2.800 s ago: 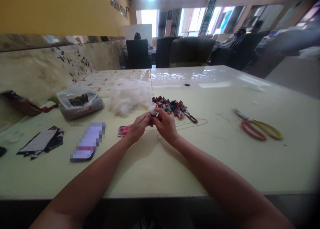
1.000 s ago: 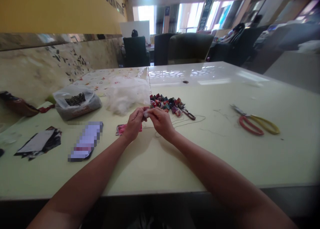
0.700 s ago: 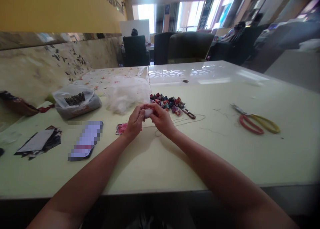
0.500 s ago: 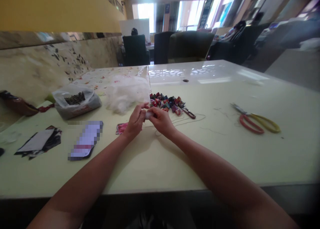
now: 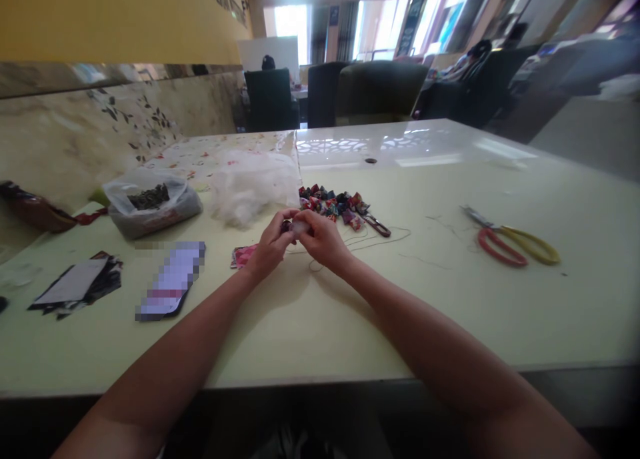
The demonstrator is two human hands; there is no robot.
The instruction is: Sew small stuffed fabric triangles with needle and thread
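At the middle of the table, my left hand (image 5: 273, 242) is closed on a small dark piece of fabric (image 5: 287, 226). My right hand (image 5: 323, 237) pinches a small white tuft of stuffing (image 5: 300, 228) against it, so the two hands touch. Just behind them lies a row of small patterned fabric pieces (image 5: 333, 204), with a small thread snipper (image 5: 377, 225) at its right end. Loose thread (image 5: 360, 247) runs over the table by my right wrist. Pink patterned fabric (image 5: 243, 255) lies beside my left wrist.
White stuffing in a clear bag (image 5: 250, 185) lies behind my left hand. Further left are a plastic bag of dark bits (image 5: 150, 212), a phone (image 5: 173, 279) and dark cloth scraps (image 5: 107, 279). Scissors (image 5: 505, 239) rest at the right. People sit beyond the table (image 5: 500, 312).
The dark fabric now shows between my hands. My fingers have shifted slightly around it, and the white tuft sits against the fabric.
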